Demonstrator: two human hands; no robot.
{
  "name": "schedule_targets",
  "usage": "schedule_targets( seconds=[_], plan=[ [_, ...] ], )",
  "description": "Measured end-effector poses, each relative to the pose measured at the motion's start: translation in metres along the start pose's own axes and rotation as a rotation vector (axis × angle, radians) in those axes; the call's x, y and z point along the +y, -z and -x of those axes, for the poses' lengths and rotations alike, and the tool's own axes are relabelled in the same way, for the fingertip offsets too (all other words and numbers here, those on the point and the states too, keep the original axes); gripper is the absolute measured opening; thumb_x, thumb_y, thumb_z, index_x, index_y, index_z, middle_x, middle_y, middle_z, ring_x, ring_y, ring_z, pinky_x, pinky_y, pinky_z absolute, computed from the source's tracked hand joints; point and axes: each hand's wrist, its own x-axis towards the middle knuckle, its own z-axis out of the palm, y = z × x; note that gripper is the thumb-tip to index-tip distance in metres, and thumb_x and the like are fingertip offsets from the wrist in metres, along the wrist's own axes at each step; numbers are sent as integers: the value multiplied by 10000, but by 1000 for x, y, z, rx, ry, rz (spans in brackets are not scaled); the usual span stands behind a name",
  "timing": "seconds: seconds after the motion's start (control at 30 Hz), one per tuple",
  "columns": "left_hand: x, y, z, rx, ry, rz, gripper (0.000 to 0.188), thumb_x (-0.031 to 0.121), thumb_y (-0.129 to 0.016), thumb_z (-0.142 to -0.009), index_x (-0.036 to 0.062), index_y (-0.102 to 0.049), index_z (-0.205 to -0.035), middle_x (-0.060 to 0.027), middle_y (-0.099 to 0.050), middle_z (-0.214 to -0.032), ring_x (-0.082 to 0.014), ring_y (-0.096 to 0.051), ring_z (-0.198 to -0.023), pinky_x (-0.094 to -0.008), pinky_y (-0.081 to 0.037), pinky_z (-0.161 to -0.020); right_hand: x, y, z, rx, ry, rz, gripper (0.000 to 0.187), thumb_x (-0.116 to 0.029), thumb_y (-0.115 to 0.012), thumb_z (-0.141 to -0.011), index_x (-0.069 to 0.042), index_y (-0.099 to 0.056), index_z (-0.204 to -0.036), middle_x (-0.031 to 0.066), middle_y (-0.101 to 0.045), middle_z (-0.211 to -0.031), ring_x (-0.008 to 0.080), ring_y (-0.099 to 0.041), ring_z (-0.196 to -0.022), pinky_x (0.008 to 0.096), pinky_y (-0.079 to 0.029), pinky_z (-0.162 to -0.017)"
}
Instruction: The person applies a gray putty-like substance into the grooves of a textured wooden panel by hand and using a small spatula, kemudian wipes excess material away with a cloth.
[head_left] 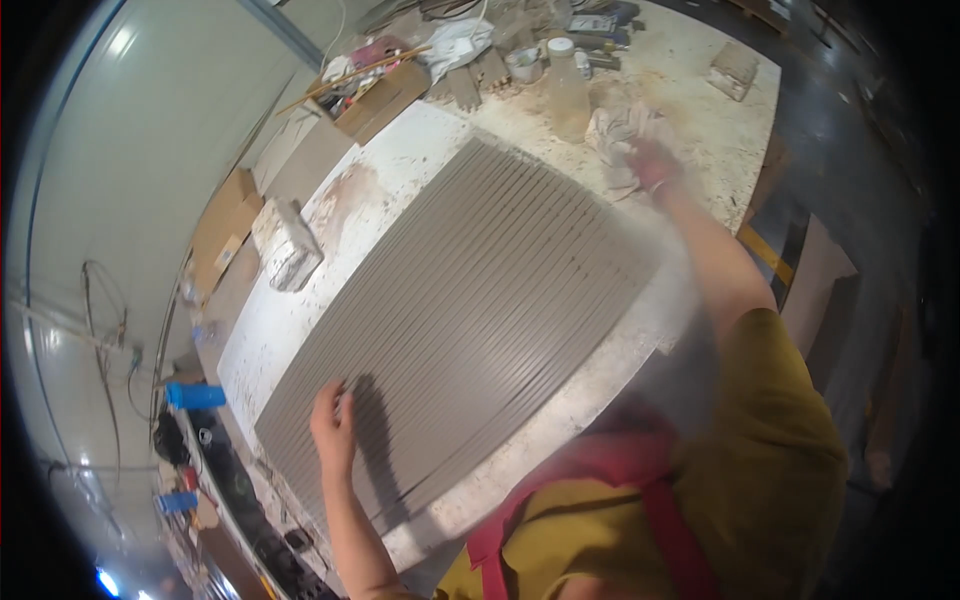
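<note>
A large grey-brown panel point(470, 320) with parallel grooves lies at a slant on a white board in front of me. My left hand point(333, 425) is over its near left part, fingers curled in and thumb drawn to them. Whatever is between those fingertips is too small to make out. At the far right, beyond the panel's corner, my right hand point(652, 168) is closed on a crumpled whitish rag point(622, 140). Motion blurs this hand, and the rag is against the stained tabletop. Dark specks dot the grooves at the panel's far right.
A clear bottle point(568, 95) with a white cap stands left of the rag. A pale wrapped block point(287, 245) sits beyond the panel's left edge, and a brownish block point(733, 70) at the far right. Cardboard boxes point(385, 100), cloths and tools crowd the back. Blue containers point(195, 396) are at left.
</note>
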Motion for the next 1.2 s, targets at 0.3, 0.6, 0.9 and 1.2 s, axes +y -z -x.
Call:
schedule_targets(
  seconds=[0.3,0.6,0.9,1.2],
  plan=[
    [150,-98,-36,-233,-16,359,258,174,-534,-972,-22,-655,-1088,-85,-691,-1002,-162,-623,-970,-278,-463,-891,15,139,-29,-87,-37,-1312,335,-196,-503,-949,19,-588,-1191,111,-648,-1113,182,-601,-1022,306,-488,-883],
    [298,-249,-114,-414,167,1150,304,277,-525,-970,24,-619,-1110,-38,-647,-954,-100,-551,-808,-240,-443,-735,-61,184,63,-428,96,-1480,300,-184,-547,-946,6,-593,-1174,63,-640,-1101,157,-592,-1015,316,-439,-967],
    [265,-217,-100,-246,286,920,268,279,-517,-975,55,-617,-1085,-19,-640,-1016,-126,-573,-933,-312,-456,-851,107,192,50,-348,-285,-2117,385,-201,-447,-993,32,-497,-1296,148,-571,-1282,269,-555,-1173,413,-428,-1038],
    [307,-120,-148,-20,-11,1218,284,273,-486,-990,20,-564,-1091,-91,-646,-1029,-195,-617,-934,-347,-505,-853,37,214,54,-594,-90,-1030,382,-253,-633,-875,-8,-616,-1168,66,-656,-1006,131,-593,-887,265,-473,-780]
  ],
)
